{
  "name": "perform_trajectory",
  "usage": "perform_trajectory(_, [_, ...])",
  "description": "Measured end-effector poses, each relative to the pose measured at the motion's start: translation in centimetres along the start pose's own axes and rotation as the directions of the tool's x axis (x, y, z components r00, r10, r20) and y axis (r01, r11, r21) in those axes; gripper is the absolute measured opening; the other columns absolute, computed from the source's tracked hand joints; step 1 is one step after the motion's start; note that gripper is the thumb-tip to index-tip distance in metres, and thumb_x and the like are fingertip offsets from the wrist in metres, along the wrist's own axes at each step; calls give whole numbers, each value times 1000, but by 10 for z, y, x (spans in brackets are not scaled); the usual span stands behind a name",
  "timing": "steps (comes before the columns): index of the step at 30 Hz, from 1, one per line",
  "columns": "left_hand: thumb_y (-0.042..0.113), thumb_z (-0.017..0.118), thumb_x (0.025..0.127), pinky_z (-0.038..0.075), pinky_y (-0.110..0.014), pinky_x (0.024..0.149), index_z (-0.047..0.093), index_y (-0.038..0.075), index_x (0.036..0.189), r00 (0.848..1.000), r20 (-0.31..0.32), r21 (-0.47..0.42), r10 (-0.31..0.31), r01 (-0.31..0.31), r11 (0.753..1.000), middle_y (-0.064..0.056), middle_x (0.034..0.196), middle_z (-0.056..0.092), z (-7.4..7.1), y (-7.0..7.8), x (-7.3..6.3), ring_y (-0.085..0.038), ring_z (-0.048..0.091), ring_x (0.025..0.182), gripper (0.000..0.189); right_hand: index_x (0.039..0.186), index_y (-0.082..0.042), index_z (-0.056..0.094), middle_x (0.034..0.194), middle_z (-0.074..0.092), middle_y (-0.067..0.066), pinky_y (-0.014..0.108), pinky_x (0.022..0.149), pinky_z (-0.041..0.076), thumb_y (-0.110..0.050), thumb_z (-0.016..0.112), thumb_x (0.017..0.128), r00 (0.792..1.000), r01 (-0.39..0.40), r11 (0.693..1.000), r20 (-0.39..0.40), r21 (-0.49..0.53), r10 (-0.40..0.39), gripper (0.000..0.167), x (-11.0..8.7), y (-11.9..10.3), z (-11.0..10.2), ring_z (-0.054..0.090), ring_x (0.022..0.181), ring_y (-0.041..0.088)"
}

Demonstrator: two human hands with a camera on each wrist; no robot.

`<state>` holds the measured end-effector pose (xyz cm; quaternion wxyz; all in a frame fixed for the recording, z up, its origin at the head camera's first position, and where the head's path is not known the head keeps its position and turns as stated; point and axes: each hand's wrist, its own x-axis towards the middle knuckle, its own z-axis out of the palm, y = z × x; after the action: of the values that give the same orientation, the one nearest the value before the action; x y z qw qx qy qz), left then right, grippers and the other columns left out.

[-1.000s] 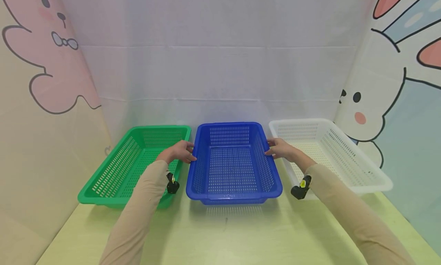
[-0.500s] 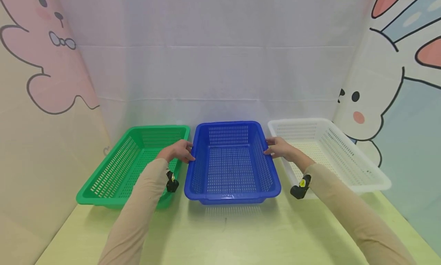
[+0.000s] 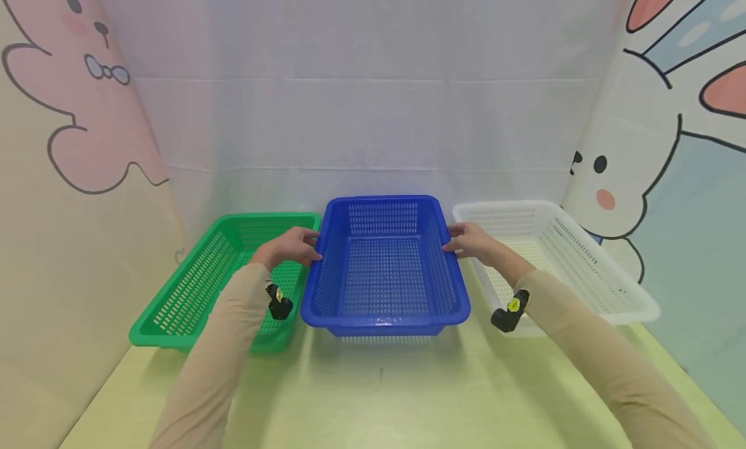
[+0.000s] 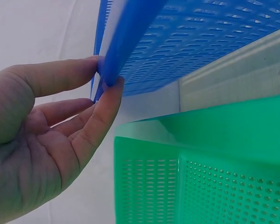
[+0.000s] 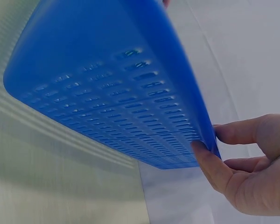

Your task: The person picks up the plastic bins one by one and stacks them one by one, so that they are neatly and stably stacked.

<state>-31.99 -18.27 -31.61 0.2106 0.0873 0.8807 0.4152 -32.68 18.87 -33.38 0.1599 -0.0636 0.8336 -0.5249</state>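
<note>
A blue plastic basket point(image 3: 384, 274) with slotted walls is held between both hands at the middle of the head view, raised a little off the table. My left hand point(image 3: 289, 247) pinches the rim of its left side, thumb on top and fingers beneath, as the left wrist view shows on the blue rim point(image 4: 126, 42). On the opposite side my right hand point(image 3: 473, 241) pinches the right rim; in the right wrist view the right hand point(image 5: 256, 168) has thumb and fingertips on either face of that rim. Nothing is seen inside the basket.
A green basket point(image 3: 175, 339) stands on the left, partly under my left forearm. To the right stands a white basket point(image 3: 626, 316), partly behind my right forearm. The pale green table point(image 3: 373, 403) reaches back to a white cloth backdrop point(image 3: 361, 112).
The blue basket has risen and shifted slightly left, both hands moving with it. The green and white baskets have stayed put.
</note>
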Motion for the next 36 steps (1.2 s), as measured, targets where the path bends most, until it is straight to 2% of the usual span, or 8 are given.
perform_trajectory(14, [5, 56, 88, 42, -44, 95, 22, -5, 141, 998, -21, -57, 59, -60, 997, -26, 139, 32, -26, 0, -14, -38, 46, 118, 64, 138, 11, 21, 138, 32, 28, 47, 98, 38, 2, 53, 87, 1000, 2, 998, -28, 55, -1, 61, -7, -28, 1, 40, 122, 39])
perform_trajectory(20, [5, 55, 88, 42, -44, 95, 22, -7, 140, 997, -31, -49, 73, -74, 996, -26, 138, 33, -37, 2, -25, -38, 45, 118, 63, 139, 7, 23, 140, 33, 24, 43, 98, 40, 3, 54, 86, 999, 6, 985, -38, 171, 0, 61, -5, -38, 6, 42, 122, 36])
perform_trajectory(29, [3, 53, 88, 40, -47, 97, 23, -8, 139, 989, -75, -73, 131, -137, 988, -27, 138, 34, -58, 5, -44, -39, 42, 120, 60, 141, 5, 22, 140, 34, 22, 37, 100, 38, 7, 49, 87, 1000, 8, 935, -9, 353, -5, 60, -9, -54, 15, 41, 124, 33])
perform_trajectory(36, [7, 53, 90, 38, -49, 97, 25, -9, 138, 980, -116, -71, 162, -171, 983, -26, 141, 30, -72, -3, -56, -39, 38, 123, 58, 141, 5, 23, 141, 33, 21, 35, 101, 36, 16, 42, 84, 1000, -8, 862, 9, 506, 4, 61, -10, -70, 26, 43, 121, 29])
